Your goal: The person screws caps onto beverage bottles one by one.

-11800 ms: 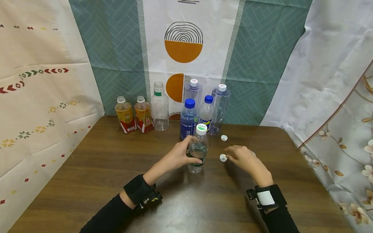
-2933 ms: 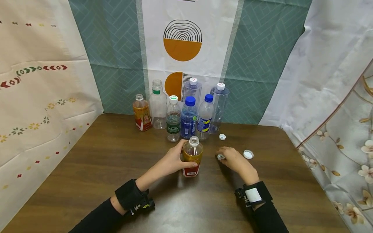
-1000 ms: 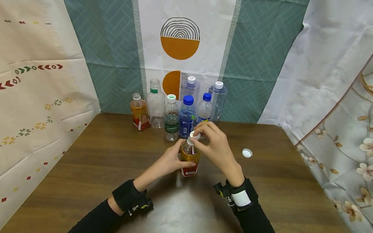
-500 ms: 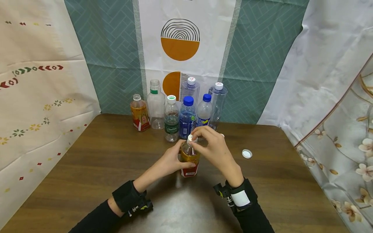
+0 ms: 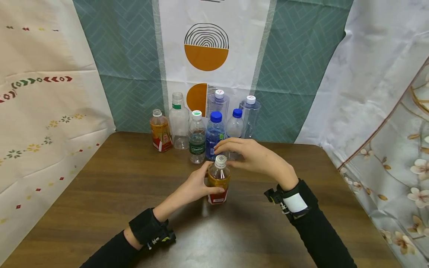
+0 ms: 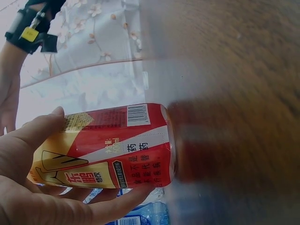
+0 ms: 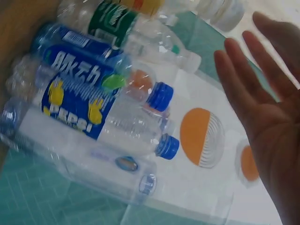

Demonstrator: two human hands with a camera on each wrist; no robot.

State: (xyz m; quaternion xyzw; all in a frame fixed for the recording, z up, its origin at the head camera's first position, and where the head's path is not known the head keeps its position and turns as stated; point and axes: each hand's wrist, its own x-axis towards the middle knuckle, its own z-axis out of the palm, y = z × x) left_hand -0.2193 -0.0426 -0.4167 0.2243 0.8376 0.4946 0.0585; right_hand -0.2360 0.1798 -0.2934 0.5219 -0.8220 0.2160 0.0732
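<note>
My left hand (image 5: pixel 194 187) grips a red and gold drink bottle (image 5: pixel 218 190) that stands upright at mid-table, thumb on the near side. In the left wrist view the same hand (image 6: pixel 33 206) wraps the red and gold label. A white cap (image 5: pixel 220 160) sits on that bottle's mouth. My right hand (image 5: pixel 259 158) hovers just right of and above the cap, holding nothing. Its fingers are extended and spread apart in the right wrist view, with the capped neck beyond the fingertips.
Behind stand an uncapped red and gold bottle (image 5: pixel 161 132), a clear uncapped bottle (image 5: pixel 179 123), a green-labelled bottle (image 5: pixel 197 139), a blue drink bottle (image 5: pixel 214 136), a Pepsi bottle (image 7: pixel 77 108) and two tall clear bottles with white caps, one (image 5: pixel 250 111) at the right.
Earlier my left hand held a green-labelled bottle, which now stands in the back row. A white cap went from the table onto the red and gold bottle. My right hand has released it and lifted rightward.
</note>
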